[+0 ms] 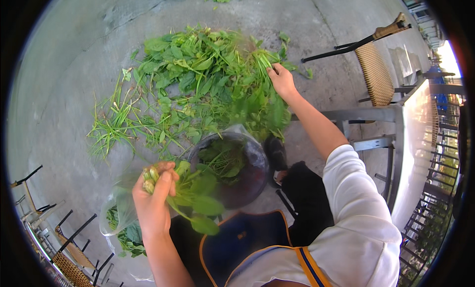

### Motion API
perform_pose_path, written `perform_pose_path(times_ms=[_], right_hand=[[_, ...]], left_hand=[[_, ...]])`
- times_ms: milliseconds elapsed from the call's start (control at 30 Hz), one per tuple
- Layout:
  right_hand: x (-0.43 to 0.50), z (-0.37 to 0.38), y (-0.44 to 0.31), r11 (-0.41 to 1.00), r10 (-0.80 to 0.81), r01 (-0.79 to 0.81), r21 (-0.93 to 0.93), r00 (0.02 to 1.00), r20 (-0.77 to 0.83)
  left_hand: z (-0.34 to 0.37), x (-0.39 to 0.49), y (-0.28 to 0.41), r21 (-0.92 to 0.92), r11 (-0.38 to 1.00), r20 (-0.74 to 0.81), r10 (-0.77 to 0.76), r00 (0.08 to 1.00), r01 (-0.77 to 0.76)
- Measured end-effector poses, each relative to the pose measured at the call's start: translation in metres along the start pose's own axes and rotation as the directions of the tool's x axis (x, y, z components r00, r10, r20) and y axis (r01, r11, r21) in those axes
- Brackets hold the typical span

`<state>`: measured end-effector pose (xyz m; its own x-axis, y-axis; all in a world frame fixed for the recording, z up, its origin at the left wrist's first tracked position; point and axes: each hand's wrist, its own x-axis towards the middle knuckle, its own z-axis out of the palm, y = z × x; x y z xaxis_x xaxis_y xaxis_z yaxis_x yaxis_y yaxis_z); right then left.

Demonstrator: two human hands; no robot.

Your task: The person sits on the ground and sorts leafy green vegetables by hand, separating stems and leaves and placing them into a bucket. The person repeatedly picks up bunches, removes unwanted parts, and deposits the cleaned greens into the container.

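Note:
My left hand (157, 201) grips a small bunch of leafy greens (196, 198) by its cut stem ends, the leaves hanging to the right. Out to the upper right, my right hand (280, 77) pinches the pale stems of another bunch of greens (263, 62). That bunch lies at the right side of a large heap of leafy greens (196, 60) on the concrete floor. Between my hands and near my feet stands a dark round bin (241, 198) lined with clear plastic, holding discarded leaves and stems (222, 157).
A clear plastic bag (111, 227) with greens sits at lower left. Loose grassy stems (118, 124) spread left of the heap. A woven chair (374, 75) and a metal-framed table (400, 138) stand right; more woven chairs (72, 264) are at lower left. My shoe (275, 151) touches the heap's edge.

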<state>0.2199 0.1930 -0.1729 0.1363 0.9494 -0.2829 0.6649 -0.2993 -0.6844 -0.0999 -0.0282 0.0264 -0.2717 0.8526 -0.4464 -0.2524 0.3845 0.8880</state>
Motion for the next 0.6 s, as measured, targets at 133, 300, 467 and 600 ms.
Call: perform_pose_path(times_ms=[133, 300, 467, 600], right_hand=[[-0.015, -0.052, -0.04, 0.981, -0.189, 0.192, 0.006, 0.972, -0.136], [-0.037, -0.085, -0.08, 0.966, -0.184, 0.22, 0.134, 0.954, -0.237], [-0.077, -0.119, -0.13, 0.845, -0.225, 0.265, 0.464, 0.964, -0.142], [-0.128, -0.126, -0.16, 0.581, -0.16, 0.114, 0.806, 0.987, -0.024]], left_hand=[[0.005, -0.007, -0.001, -0.017, 0.999, -0.003, 0.032, 0.999, -0.032], [0.01, -0.006, -0.004, 0.026, 0.996, 0.022, 0.084, 0.996, -0.085], [0.017, -0.003, -0.007, 0.096, 0.983, 0.069, 0.152, 0.986, -0.158], [0.025, -0.001, -0.002, 0.038, 0.979, 0.038, 0.201, 0.979, -0.203]])
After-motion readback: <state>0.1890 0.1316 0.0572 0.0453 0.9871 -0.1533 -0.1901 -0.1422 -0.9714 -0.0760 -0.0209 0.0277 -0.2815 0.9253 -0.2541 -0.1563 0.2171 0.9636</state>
